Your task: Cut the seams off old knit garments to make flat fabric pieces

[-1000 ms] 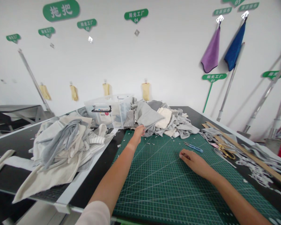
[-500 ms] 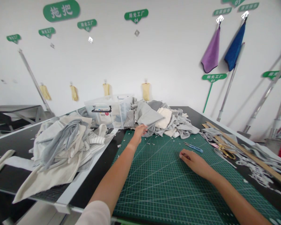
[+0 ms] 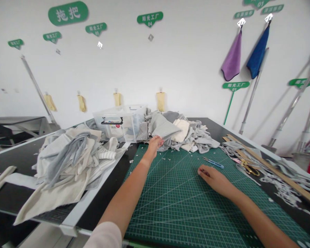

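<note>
My left hand (image 3: 154,144) reaches to the front of a heap of cloth, its fingers pinched at the near edge of a smooth grey cloth (image 3: 164,126). A cream cloth (image 3: 181,130) lies just right of it in the same heap. My right hand (image 3: 209,175) rests low over the green cutting mat (image 3: 170,199) with its fingers curled in. Something dark shows between those fingers, too small to name. Beyond this hand, a blue-handled cutting tool (image 3: 213,162) lies on the mat, touched by neither hand.
Behind the mat's left corner stands a clear plastic box (image 3: 116,129). A pile of grey and cream cloths (image 3: 69,162) covers the left table. Along the right side lie gold-handled scissors (image 3: 250,168), a long wooden strip (image 3: 274,168) and white scraps (image 3: 281,187).
My left hand has shifted very slightly at the edge of the grey cloth. The right hand and the cloth heap stay where they were.
</note>
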Available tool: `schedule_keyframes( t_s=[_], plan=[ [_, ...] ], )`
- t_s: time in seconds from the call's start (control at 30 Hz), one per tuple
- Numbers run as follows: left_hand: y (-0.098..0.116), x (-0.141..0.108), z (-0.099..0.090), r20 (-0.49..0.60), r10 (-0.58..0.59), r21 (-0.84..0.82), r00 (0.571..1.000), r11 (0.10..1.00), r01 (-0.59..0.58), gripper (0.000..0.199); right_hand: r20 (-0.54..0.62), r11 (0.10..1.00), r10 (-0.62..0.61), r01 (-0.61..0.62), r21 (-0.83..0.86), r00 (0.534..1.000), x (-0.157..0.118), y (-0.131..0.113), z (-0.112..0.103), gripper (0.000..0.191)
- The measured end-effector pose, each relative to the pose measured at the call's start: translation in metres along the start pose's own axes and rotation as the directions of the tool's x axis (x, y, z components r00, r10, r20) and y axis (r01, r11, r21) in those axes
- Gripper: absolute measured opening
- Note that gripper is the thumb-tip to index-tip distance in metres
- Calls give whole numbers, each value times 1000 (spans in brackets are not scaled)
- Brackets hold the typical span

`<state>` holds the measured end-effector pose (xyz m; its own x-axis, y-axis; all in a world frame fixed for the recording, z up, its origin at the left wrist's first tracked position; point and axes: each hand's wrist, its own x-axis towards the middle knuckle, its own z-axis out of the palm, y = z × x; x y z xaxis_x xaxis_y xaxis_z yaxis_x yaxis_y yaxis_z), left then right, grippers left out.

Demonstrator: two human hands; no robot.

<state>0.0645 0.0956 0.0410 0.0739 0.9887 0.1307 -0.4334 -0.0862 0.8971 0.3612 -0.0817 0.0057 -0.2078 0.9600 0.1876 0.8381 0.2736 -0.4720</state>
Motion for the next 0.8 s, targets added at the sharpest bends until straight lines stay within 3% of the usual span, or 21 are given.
schedule_keyframes(
  t_s=[0.3,0.8],
  plan=[
    [-3,-1,1,4,-11,108,1000,994,10,44,-17,1000,2,-2,-1,1000,0,1,1,30],
    [1,-5,6,7,-7,81,1000,997,6,46,-11,1000,9,-9,-13,1000,-1,-1,-1,31]
  ],
)
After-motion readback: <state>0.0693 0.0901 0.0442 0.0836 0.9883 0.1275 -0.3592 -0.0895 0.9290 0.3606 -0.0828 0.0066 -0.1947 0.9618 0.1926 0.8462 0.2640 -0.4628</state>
